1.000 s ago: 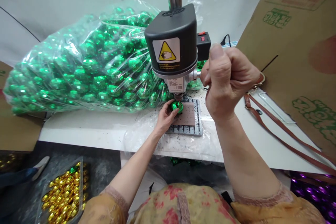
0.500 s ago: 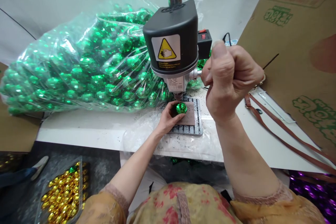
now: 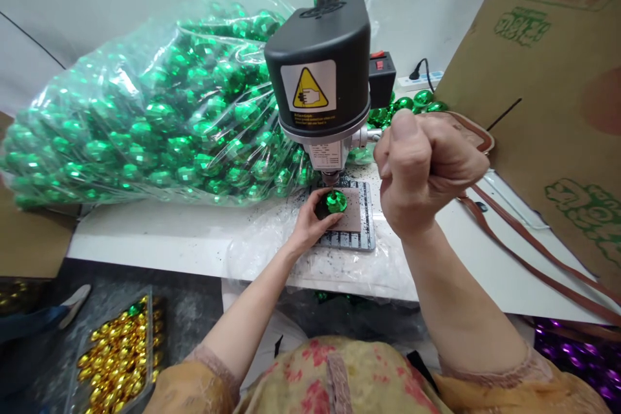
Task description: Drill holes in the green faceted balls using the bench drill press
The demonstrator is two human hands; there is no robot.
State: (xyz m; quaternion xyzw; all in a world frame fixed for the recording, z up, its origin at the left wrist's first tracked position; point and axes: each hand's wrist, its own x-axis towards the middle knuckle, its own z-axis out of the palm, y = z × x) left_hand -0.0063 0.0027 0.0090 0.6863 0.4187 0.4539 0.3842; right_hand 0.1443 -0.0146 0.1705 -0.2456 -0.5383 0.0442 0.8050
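My left hand (image 3: 310, 221) curls thumb and fingers around a shiny green faceted ball (image 3: 336, 202), holding it on a small brown board (image 3: 352, 217). That board lies on the slotted metal base (image 3: 367, 236) of a black bench drill press (image 3: 317, 45). Directly over the ball is the chuck (image 3: 330, 176); whether a bit touches the ball I cannot tell. My right hand (image 3: 429, 171) is closed in a fist at the end of the press's feed lever (image 3: 372, 135), hiding its grip.
A big clear bag of green balls (image 3: 160, 123) fills the left of the white table (image 3: 145, 233). More green balls (image 3: 422, 100), a power strip (image 3: 420, 81), a brown-strapped bag (image 3: 468, 132) and a cardboard box (image 3: 548, 97) are right. Gold balls (image 3: 116, 349) sit in a floor bin.
My right hand has come down with the lever, uncovering green balls and the power strip behind it. My left hand and the green ball stay almost where they were.
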